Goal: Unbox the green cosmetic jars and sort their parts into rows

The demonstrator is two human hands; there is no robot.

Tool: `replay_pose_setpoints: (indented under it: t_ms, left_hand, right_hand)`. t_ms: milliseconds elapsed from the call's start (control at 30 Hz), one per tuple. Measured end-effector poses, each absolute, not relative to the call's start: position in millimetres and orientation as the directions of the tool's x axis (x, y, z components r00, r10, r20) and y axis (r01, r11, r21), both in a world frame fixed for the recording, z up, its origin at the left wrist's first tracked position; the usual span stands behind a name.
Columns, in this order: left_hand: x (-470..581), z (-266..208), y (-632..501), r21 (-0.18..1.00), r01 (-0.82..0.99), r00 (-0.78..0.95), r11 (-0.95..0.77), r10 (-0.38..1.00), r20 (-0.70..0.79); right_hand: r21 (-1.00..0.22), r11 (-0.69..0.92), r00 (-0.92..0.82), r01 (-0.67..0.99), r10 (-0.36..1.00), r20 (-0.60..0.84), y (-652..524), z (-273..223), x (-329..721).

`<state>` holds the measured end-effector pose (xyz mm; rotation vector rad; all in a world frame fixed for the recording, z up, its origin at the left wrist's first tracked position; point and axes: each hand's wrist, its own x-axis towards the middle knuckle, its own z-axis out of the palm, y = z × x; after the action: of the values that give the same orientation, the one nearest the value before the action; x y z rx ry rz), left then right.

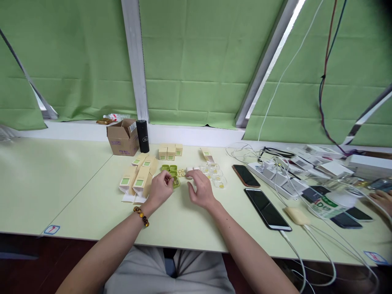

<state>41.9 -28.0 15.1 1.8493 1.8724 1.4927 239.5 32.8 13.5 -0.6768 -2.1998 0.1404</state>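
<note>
Left fingers (167,176) are pinched at a cup (177,182), hold unclear; right fingers (194,175) are parted. Boxes (170,153) are closed, cartons (142,179) left open.

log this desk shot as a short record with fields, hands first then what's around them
left hand: at the green cups, fingers bunched; what it holds is hidden
left hand point: left hand
right hand: right hand fingers curled, beside the clear trays; contact unclear
left side: cartons
behind cups: small boxes
back left: cardboard box, black bottle
right side: phones, power strip
far right: another person's hand
</note>
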Motion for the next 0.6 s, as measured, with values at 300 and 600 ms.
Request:
replay_pose_setpoints:
  t_ms: [300,600]
  left_hand:
    - [45,13,-32,0.661,0.693,-0.237,-0.287,0.776,0.585]
    - [46,16,-35,0.691,0.513,-0.142,-0.509,0.744,0.653]
  right_hand:
    - [-0.319,0.890,-0.517,0.325,0.450,0.728,24,0,220]
    - [-0.422,0.853,-0.443,0.308,0.521,0.730,27,2,226]
